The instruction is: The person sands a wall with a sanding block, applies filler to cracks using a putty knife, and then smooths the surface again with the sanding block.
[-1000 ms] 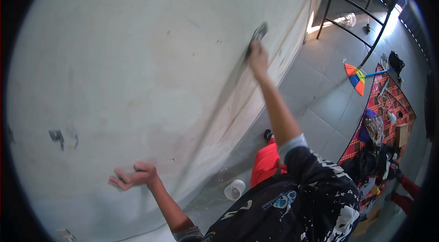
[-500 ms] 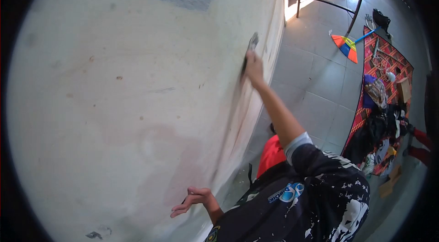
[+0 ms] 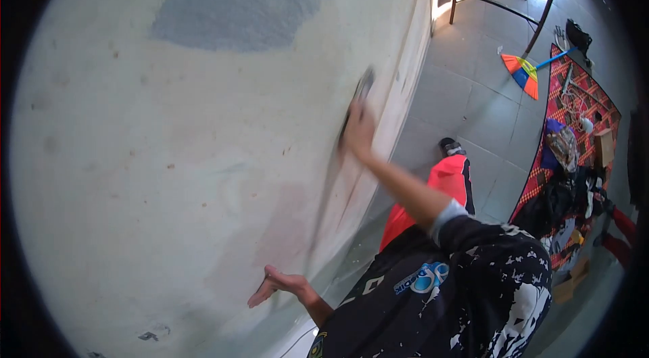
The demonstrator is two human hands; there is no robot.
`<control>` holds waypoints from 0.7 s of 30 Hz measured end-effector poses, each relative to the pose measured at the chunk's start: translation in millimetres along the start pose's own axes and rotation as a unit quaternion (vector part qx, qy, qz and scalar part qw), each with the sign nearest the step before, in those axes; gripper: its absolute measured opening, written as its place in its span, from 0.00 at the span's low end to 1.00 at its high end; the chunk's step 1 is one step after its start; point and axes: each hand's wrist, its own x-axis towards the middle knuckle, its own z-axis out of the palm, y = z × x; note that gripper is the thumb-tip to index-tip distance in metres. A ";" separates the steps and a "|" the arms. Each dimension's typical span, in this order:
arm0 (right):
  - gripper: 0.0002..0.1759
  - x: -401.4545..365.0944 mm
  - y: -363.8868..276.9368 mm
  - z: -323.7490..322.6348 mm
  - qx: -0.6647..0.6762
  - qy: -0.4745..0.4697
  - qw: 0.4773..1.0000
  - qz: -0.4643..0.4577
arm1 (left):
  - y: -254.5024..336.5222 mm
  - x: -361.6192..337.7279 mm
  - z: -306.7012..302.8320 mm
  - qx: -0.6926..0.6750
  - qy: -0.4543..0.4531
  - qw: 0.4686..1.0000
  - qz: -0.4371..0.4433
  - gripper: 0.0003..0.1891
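My right hand [image 3: 358, 129] grips a narrow grey-and-dark flat tool [image 3: 366, 84], seen nearly edge-on against the pale wall [image 3: 203, 108]; motion blur hides its exact kind. Its place on the wall is close to the edge beside the floor. Lower down, my left hand [image 3: 276, 283] is held flat with fingers stretched out, close to the wall and holding nothing. A large grey patch [image 3: 243, 0] covers the upper part of the wall, and small brown spots dot the surface around it.
A dark metal frame [image 3: 500, 6] stands on the grey tiled floor [image 3: 439, 98]. Near it lies a broom [image 3: 522, 77] with orange, yellow and blue bristles. A red patterned mat [image 3: 558, 94] holds bags, cord and clothing. Another person's red-clad leg [image 3: 618, 250] shows at the right.
My right hand and its tool have shifted slightly down and left in view, while the view itself has also moved. My shoe and more of the red trouser leg now show. My left hand stays flat.
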 end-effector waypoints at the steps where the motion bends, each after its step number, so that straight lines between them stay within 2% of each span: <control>1: 0.26 -41.5 28.2 2.3 0.004 -0.039 0.998 -0.053 | 10.8 2.8 -2.1 -0.058 -0.056 0.986 -0.144 0.27; 2: 0.26 -83.6 30.0 1.1 -0.023 -0.006 0.990 -0.139 | 26.8 10.7 -9.7 -0.054 -0.054 0.986 -0.149 0.27; 3: 0.26 -80.9 25.4 -6.8 -0.027 -0.013 0.990 -0.135 | 44.6 25.2 -24.4 -0.115 -0.152 0.969 -0.155 0.37; 4: 0.25 -79.3 22.1 -16.7 -0.014 -0.060 0.995 -0.081 | 53.1 30.0 -33.9 -0.179 -0.248 0.938 -0.162 0.49; 5: 0.24 -69.7 15.8 -18.4 0.005 -0.107 0.994 -0.030 | 58.0 28.6 -25.9 -0.115 -0.138 0.966 -0.185 0.53; 6: 0.25 -27.3 10.5 -15.8 -0.006 -0.095 0.995 0.037 | 73.0 27.5 -24.3 -0.114 -0.130 0.967 -0.186 0.53; 8: 0.28 96.9 24.0 -16.2 -0.011 -0.104 0.994 0.029 | 106.9 24.9 -34.7 0.000 -0.061 0.998 -0.028 0.55; 9: 0.26 140.1 2.0 -24.9 0.030 -0.084 0.996 0.017 | 117.0 27.7 -39.5 0.005 -0.058 0.998 -0.028 0.55; 10: 0.25 161.9 -28.0 -29.5 0.097 -0.088 0.991 0.019 | 125.2 29.8 -44.6 0.057 -0.071 0.996 -0.025 0.51; 11: 0.25 158.2 -17.1 -28.1 0.092 -0.087 0.992 0.022 | 127.4 28.8 -48.0 0.106 -0.087 0.990 -0.023 0.47; 12: 0.25 145.5 -15.7 -18.8 0.065 -0.042 0.997 -0.025 | 117.6 33.5 -51.2 0.105 -0.091 0.990 -0.023 0.47; 13: 0.26 128.9 -16.3 -9.5 0.039 0.003 0.997 -0.073 | 100.6 43.4 -56.5 0.158 -0.189 0.968 -0.039 0.48; 14: 0.28 85.6 -18.6 -15.9 -0.010 -0.041 0.998 -0.039 | 89.4 50.1 -58.9 0.207 -0.285 0.934 -0.052 0.49; 16: 0.30 -24.7 6.2 -6.8 -0.024 -0.021 0.999 -0.004 | 102.2 50.1 -56.1 0.181 -0.298 0.936 -0.054 0.50; 17: 0.31 -73.8 18.6 -13.6 -0.016 -0.081 0.996 -0.028 | 110.6 50.2 -58.6 0.166 -0.310 0.934 -0.061 0.50; 20: 0.28 -83.2 6.5 -22.1 0.010 -0.093 0.993 -0.070 | 134.5 56.4 -60.7 0.216 -0.354 0.907 -0.072 0.49; 21: 0.26 -49.3 19.4 -19.4 -0.040 -0.090 0.994 -0.042 | 130.3 56.2 -62.0 0.218 -0.359 0.905 -0.075 0.49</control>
